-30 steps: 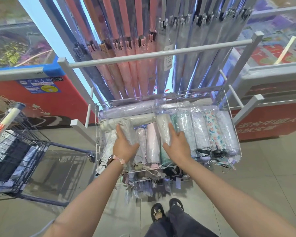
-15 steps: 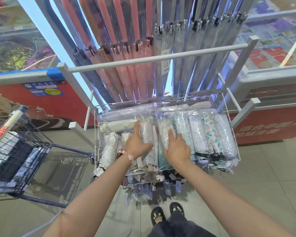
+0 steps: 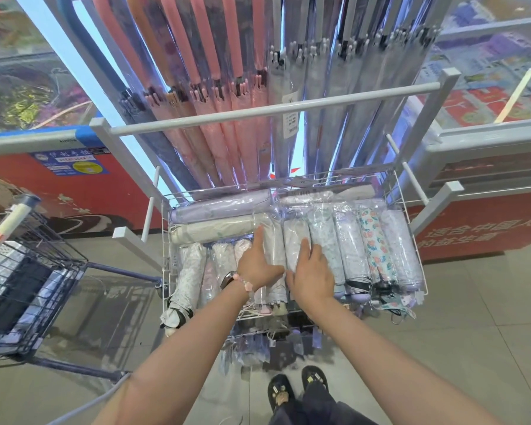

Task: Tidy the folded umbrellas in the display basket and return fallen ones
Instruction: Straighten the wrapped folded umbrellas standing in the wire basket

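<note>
A white wire display basket (image 3: 409, 222) holds several folded umbrellas in clear sleeves. Most stand in a row, among them a floral one (image 3: 374, 243). Two lie crosswise at the back left: a lilac one (image 3: 218, 207) and a pale grey one (image 3: 212, 230). My left hand (image 3: 256, 262) lies flat, fingers extended, against the left side of a whitish umbrella (image 3: 275, 250) in the middle. My right hand (image 3: 311, 271) presses flat on the neighbouring umbrella (image 3: 295, 240). Neither hand grips anything. One patterned umbrella (image 3: 186, 277) at the left hangs over the basket's front edge.
Long pink and grey umbrellas (image 3: 227, 87) hang from the rack behind a white rail (image 3: 273, 110). A blue shopping cart (image 3: 22, 286) stands at the left. Red-fronted chest freezers (image 3: 485, 222) flank the stand. My feet (image 3: 298, 391) are on the tiled floor below the basket.
Both hands have slid toward each other and to the right, bringing the middle umbrellas together. The view has tilted down slightly.
</note>
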`<move>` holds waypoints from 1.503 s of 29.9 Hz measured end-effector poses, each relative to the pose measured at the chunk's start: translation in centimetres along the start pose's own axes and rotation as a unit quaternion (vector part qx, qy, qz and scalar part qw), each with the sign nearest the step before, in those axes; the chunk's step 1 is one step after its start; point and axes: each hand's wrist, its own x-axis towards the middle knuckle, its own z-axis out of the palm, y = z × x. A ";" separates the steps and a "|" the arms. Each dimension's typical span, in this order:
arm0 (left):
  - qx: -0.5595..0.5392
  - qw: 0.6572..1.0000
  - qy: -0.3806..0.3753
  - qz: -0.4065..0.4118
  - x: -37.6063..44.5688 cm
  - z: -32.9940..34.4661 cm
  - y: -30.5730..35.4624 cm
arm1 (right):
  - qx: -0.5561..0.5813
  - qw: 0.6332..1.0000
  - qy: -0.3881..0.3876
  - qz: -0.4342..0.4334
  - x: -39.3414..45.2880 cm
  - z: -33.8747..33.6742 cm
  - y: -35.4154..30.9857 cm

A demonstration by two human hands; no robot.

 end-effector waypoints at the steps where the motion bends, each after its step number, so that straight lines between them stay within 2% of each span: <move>1: 0.003 1.000 -0.002 0.003 0.1 0.0 0.0 | -0.001 1.000 -0.001 0.000 0.0 0.1 0.0; 7: 0.048 0.998 -0.027 0.025 1.0 0.1 0.5 | -0.040 0.999 -0.032 -0.010 -0.9 -0.3 0.2; 12: 0.068 0.996 -0.049 0.022 1.7 0.5 0.4 | -0.116 0.992 0.021 -0.048 0.2 -1.7 0.4; 18: 0.011 0.995 -0.092 0.038 1.7 -0.4 -0.6 | -0.058 0.997 -0.015 -0.046 1.0 -2.2 0.5; 21: -0.070 0.994 -0.076 0.038 1.3 -0.9 -1.8 | -0.014 0.999 -0.011 -0.046 1.2 -2.5 0.4; 24: -0.140 0.988 -0.045 0.045 0.6 -1.1 -2.3 | 0.009 0.994 0.007 -0.107 1.2 -2.4 0.4; 26: -0.127 0.990 -0.019 0.054 0.2 -1.2 -2.5 | 0.010 0.984 0.020 -0.178 1.2 -2.2 0.3; 28: -0.106 0.992 -0.007 0.067 0.1 -1.2 -2.6 | 0.003 0.972 0.002 -0.235 1.2 -2.1 0.1; 30: -0.109 0.992 -0.004 0.071 0.0 -1.0 -2.8 | -0.018 0.969 -0.035 -0.243 1.0 -1.8 0.0; 32: -0.116 0.991 0.030 0.064 -0.2 -1.0 -3.2 | -0.032 0.972 -0.047 -0.227 1.1 -1.5 0.1; 34: -0.071 0.989 0.117 0.046 -0.3 -1.4 -4.1 | -0.044 0.972 -0.045 -0.226 1.1 -1.2 0.0; 36: 0.037 0.979 0.199 0.016 -0.2 -2.4 -5.4 | -0.067 0.969 -0.055 -0.230 1.1 -1.1 0.0; 37: 0.094 0.972 0.216 -0.009 -0.2 -3.0 -6.0 | -0.073 0.969 -0.058 -0.229 1.1 -1.0 0.0; 40: 0.204 0.954 0.195 -0.099 -0.4 -4.6 -7.3 | -0.060 0.972 -0.046 -0.223 1.3 -0.7 0.1; 45: 0.219 0.957 0.089 -0.168 0.3 -6.4 -10.3 | -0.037 0.976 -0.034 -0.211 1.1 0.1 -0.1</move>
